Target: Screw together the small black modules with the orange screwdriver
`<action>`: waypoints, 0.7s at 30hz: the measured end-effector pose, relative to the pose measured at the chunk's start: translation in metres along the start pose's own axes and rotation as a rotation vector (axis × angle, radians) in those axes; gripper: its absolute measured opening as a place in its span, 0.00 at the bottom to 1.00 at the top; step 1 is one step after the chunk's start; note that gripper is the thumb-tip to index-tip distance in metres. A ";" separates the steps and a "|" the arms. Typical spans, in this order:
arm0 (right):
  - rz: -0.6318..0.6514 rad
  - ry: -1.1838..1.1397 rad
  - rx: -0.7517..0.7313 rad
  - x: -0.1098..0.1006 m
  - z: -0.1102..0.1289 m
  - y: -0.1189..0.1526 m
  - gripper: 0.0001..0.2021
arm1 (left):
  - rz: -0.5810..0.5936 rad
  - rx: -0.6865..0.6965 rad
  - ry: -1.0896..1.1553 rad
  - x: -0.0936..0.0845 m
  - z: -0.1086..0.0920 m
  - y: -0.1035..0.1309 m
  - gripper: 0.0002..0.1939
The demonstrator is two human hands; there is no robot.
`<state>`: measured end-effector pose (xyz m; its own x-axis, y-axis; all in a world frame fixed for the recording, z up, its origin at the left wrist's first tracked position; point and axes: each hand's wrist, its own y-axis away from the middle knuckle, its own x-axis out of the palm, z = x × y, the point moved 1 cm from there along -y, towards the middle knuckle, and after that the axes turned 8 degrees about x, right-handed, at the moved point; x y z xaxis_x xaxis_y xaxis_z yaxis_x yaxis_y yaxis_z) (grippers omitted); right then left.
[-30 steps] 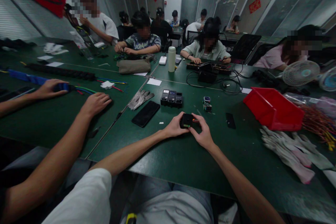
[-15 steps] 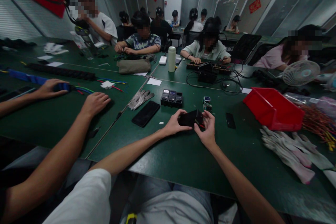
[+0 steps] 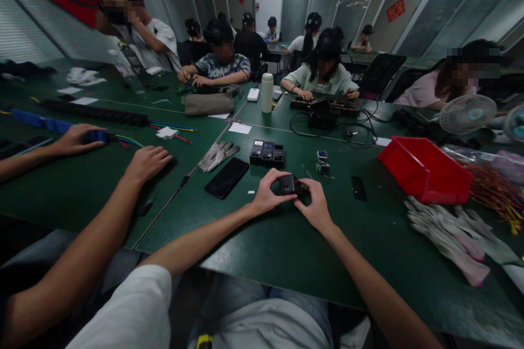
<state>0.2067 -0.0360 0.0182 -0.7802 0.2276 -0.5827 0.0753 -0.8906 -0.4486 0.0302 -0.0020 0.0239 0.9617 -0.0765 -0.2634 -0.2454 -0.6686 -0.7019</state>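
Both hands hold a small black box just above the green tabletop. Its near face carries a small round mark. My left hand grips the box from the left, thumb below and fingers over the top. From the right, my right hand pinches the box's other end, and part of that end is hidden by the fingers. Beyond the hands sits a black case with three compartments. A black phone lies to the left. Two small electronic pieces and a thin black plate lie to the right.
A red bin stands at right, with work gloves before it. Another glove lies beyond the phone. At left, a co-worker's hands rest by wires. A pale green bottle and cables are farther back.
The black box has been turned, so a smaller face with a round mark now shows. My right hand has shifted left and slightly down, closer to my left hand.
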 end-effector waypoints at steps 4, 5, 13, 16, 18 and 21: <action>0.051 0.011 -0.082 -0.001 0.000 0.001 0.25 | 0.028 0.097 -0.050 0.001 -0.005 0.001 0.28; 0.063 0.009 -0.096 -0.001 0.000 0.001 0.26 | 0.032 0.106 -0.051 0.001 -0.004 0.001 0.28; 0.087 -0.016 -0.140 0.002 -0.001 0.005 0.28 | 0.122 0.111 0.038 0.001 -0.001 0.003 0.31; 0.104 -0.035 -0.136 0.002 -0.001 0.007 0.30 | 0.161 0.087 0.074 0.002 -0.002 0.004 0.32; 0.114 -0.051 -0.133 0.003 -0.002 0.008 0.30 | 0.165 0.081 0.077 0.001 -0.002 0.004 0.32; 0.113 -0.075 -0.123 0.004 -0.004 0.008 0.30 | 0.171 0.089 0.074 0.001 -0.002 0.005 0.33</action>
<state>0.2065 -0.0408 0.0097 -0.8061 0.0945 -0.5842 0.2371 -0.8529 -0.4651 0.0304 -0.0068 0.0216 0.9106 -0.2395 -0.3368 -0.4126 -0.5734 -0.7078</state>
